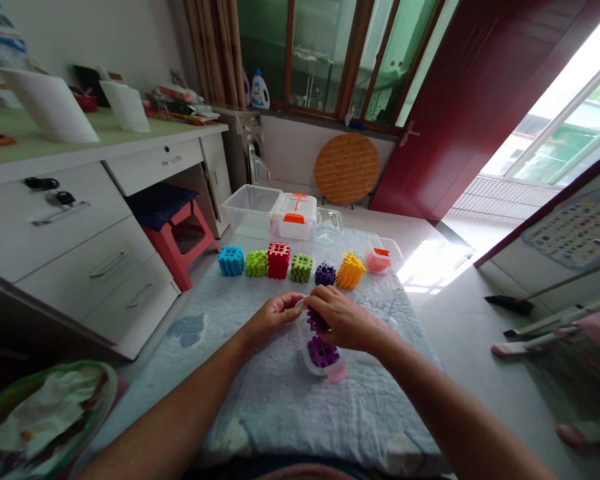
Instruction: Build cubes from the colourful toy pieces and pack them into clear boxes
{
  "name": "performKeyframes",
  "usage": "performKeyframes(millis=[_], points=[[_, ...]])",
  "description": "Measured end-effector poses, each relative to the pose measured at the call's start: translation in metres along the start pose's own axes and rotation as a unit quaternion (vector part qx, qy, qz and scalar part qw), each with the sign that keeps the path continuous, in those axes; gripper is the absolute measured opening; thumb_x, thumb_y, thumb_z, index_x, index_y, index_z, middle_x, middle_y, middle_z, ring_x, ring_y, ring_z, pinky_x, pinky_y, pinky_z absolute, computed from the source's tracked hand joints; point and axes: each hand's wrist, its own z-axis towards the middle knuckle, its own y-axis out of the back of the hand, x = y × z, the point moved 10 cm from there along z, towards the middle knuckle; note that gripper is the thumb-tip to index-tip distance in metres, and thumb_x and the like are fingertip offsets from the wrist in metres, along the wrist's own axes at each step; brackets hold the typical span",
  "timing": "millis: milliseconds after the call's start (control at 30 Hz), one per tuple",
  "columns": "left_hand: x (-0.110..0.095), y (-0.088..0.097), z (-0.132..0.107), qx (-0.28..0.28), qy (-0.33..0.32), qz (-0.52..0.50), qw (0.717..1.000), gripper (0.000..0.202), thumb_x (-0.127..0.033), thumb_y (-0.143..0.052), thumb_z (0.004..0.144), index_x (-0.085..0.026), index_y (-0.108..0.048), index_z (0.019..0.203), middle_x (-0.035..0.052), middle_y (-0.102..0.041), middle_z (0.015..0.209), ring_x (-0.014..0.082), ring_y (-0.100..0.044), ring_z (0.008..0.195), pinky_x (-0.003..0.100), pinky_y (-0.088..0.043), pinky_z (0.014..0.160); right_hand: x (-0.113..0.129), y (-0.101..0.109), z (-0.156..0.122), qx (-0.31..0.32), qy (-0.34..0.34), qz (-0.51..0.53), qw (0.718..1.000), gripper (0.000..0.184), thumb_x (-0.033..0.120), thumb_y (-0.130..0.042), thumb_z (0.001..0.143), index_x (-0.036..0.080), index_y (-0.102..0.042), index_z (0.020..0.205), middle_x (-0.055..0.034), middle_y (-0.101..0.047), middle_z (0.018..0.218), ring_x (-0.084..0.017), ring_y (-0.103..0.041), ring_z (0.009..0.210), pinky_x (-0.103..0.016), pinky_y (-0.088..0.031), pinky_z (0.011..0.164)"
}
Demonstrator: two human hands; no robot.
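Note:
My left hand [274, 315] pinches the far rim of a small clear plastic box [307, 363] on the cloth-covered table. Over the same box, my right hand [344, 317] has its fingers closed on a purple notched block [315, 321], partly hidden by them. Another purple notched block [323, 352] lies inside the near end of the box. Beyond my hands stands a row of notched cubes: a blue cube [231, 261], a red cube [279, 260], two green ones, a dark purple cube [325, 273] and a yellow block [351, 270].
At the table's far end are a large clear bin [253, 207], a white lidded box [295, 217] with orange clips and a clear lid [329, 223]. A small clear container [380, 257] with orange contents sits far right. A red stool [180, 233] stands left of the table.

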Motion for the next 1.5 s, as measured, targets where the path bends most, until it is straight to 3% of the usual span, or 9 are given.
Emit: performKeyframes(millis=[267,500,700,833,1000,1100,1200,1333,1500], points=[[0.000,0.002,-0.001,-0.011,0.002,0.018,1.000,0.044,-0.040,-0.067,0.080,-0.018,-0.063,0.117,0.0075,-0.067,0.113,0.0230,-0.058,0.108,0.033,-0.040,0.097,0.001,-0.011,0.000,-0.001,-0.008,-0.080,0.997,0.047,0.014,-0.065,0.075,0.021,-0.051,0.120,-0.0092,-0.050,0.118,-0.023,-0.044,0.106,-0.040,-0.037,0.094],[-0.005,-0.001,-0.003,-0.010,0.005,0.014,1.000,0.038,-0.039,-0.066,0.081,-0.020,-0.065,0.113,0.0066,-0.067,0.112,0.0221,-0.059,0.106,0.033,-0.040,0.097,-0.004,-0.004,-0.008,-0.006,-0.030,-0.070,0.997,0.064,0.018,-0.072,0.071,0.025,-0.047,0.129,-0.0079,-0.051,0.119,-0.024,-0.045,0.105,-0.040,-0.037,0.092],[-0.007,-0.003,-0.002,-0.002,-0.003,0.022,1.000,0.040,-0.037,-0.064,0.082,-0.019,-0.064,0.117,0.0073,-0.066,0.115,0.0229,-0.057,0.110,0.034,-0.039,0.100,-0.010,-0.010,-0.011,0.028,-0.058,-0.110,0.992,0.038,0.016,-0.063,0.080,0.019,-0.057,0.117,-0.0079,-0.061,0.102,-0.022,-0.054,0.093,-0.035,-0.038,0.084],[-0.007,-0.002,-0.003,-0.009,0.003,0.028,1.000,0.039,-0.036,-0.065,0.081,-0.020,-0.064,0.117,0.0069,-0.066,0.116,0.0228,-0.057,0.112,0.033,-0.038,0.101,-0.006,-0.023,-0.006,0.031,-0.044,-0.119,0.991,0.017,0.018,-0.056,0.087,0.020,-0.062,0.103,-0.0079,-0.064,0.101,-0.021,-0.057,0.092,-0.035,-0.039,0.082],[-0.010,-0.004,-0.003,-0.007,-0.005,0.030,1.000,0.038,-0.036,-0.065,0.082,-0.020,-0.064,0.117,0.0064,-0.066,0.117,0.0223,-0.056,0.114,0.033,-0.037,0.102,0.002,-0.029,-0.002,-0.005,-0.018,-0.078,0.997,0.017,0.015,-0.057,0.085,0.019,-0.063,0.100,-0.0084,-0.062,0.112,-0.023,-0.055,0.103,-0.037,-0.043,0.089],[-0.009,-0.003,-0.003,-0.007,0.000,0.031,1.000,0.039,-0.037,-0.066,0.081,-0.020,-0.064,0.116,0.0069,-0.066,0.116,0.0233,-0.056,0.113,0.034,-0.038,0.102,0.005,-0.017,-0.008,-0.020,-0.010,0.005,1.000,0.022,0.009,-0.056,0.083,0.018,-0.063,0.101,-0.0077,-0.062,0.113,-0.020,-0.055,0.106,-0.034,-0.045,0.092],[-0.006,-0.002,-0.003,-0.005,0.007,0.025,1.000,0.041,-0.037,-0.066,0.080,-0.018,-0.064,0.116,0.0077,-0.066,0.115,0.0241,-0.058,0.110,0.035,-0.039,0.100,-0.007,0.006,-0.022,-0.069,-0.051,0.079,0.993,0.027,0.009,-0.051,0.086,0.021,-0.060,0.109,-0.0059,-0.062,0.111,-0.016,-0.059,0.100,-0.031,-0.048,0.088],[-0.004,-0.001,-0.005,-0.011,0.014,0.024,1.000,0.038,-0.035,-0.066,0.080,-0.018,-0.064,0.114,0.0086,-0.066,0.116,0.0242,-0.059,0.107,0.036,-0.040,0.098,-0.032,0.029,-0.051,-0.140,-0.116,0.090,0.979,0.023,0.013,-0.051,0.088,0.020,-0.060,0.107,-0.0063,-0.063,0.105,-0.018,-0.060,0.097,-0.034,-0.048,0.087],[-0.005,0.000,-0.008,-0.017,0.016,0.033,0.999,0.037,-0.038,-0.068,0.078,-0.018,-0.065,0.109,0.0094,-0.064,0.121,0.0249,-0.059,0.109,0.036,-0.041,0.096,-0.065,0.039,-0.091,-0.217,-0.220,0.074,0.948,0.019,0.020,-0.050,0.087,0.021,-0.061,0.103,-0.0071,-0.064,0.101,-0.020,-0.060,0.094,-0.037,-0.048,0.086]])
